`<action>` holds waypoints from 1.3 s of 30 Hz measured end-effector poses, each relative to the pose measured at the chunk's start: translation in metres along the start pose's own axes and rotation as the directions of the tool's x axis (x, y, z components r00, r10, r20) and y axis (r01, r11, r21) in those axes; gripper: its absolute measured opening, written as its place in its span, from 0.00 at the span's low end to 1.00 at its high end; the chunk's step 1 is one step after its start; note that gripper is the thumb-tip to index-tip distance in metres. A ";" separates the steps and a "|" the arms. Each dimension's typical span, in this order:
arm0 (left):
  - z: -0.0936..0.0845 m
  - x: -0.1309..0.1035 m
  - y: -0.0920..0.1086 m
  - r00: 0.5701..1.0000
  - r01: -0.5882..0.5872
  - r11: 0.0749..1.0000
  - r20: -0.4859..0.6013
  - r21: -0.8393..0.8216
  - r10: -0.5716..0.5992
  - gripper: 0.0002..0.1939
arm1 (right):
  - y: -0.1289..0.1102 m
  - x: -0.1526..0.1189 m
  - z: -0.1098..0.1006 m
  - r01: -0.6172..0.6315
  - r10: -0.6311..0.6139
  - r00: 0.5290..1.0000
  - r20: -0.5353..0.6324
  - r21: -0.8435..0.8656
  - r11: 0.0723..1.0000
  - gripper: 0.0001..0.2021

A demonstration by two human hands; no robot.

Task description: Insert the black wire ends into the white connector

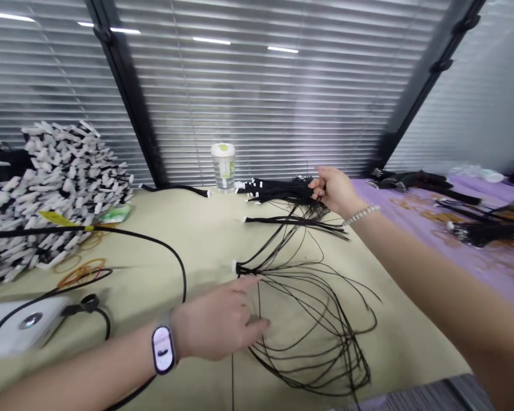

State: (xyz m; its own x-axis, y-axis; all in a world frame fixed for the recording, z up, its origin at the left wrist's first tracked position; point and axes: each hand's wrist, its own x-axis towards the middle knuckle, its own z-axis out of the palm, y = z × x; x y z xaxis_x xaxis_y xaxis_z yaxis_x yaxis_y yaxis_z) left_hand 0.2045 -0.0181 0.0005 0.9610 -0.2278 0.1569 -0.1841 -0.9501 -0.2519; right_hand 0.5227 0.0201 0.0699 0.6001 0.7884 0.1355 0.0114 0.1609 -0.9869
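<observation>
Thin black wires [338, 308] spread in loops over the pale tabletop, meeting at a white connector [235, 266]. My left hand [223, 319], with a smartwatch at the wrist, lies over the wires just below that connector, thumb and index finger apart. Farther back, my right hand [329, 188], its wrist in a beaded bracelet, is raised with fingers curled together beside a bundle of black cables [278, 188]. Some wires run up toward it; what its fingertips hold is too small to tell. A thinner black cable bundle [291, 221] lies between the hands.
A large pile of white-tipped parts [60, 194] stands at the left, above orange rubber bands [83, 273] and a white device [25, 325]. A lidded clear container [223, 165] stands near the blinds. Purple cloth [428, 228] with more black cables [492, 231] is at the right.
</observation>
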 end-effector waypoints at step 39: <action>-0.025 -0.008 -0.056 0.137 -0.260 -0.269 0.241 -0.927 -0.961 0.11 | -0.037 -0.093 0.053 0.206 -0.161 0.905 0.394 -0.073 0.976 0.13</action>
State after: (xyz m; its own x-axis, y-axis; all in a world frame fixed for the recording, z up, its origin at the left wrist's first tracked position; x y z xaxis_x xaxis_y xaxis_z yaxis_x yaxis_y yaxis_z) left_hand 0.2019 0.0319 0.0375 0.3581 0.9331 0.0338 -0.3914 0.1172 0.9127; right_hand 0.4237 -0.0274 0.0982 0.2255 0.9215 0.3161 0.1927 0.2758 -0.9417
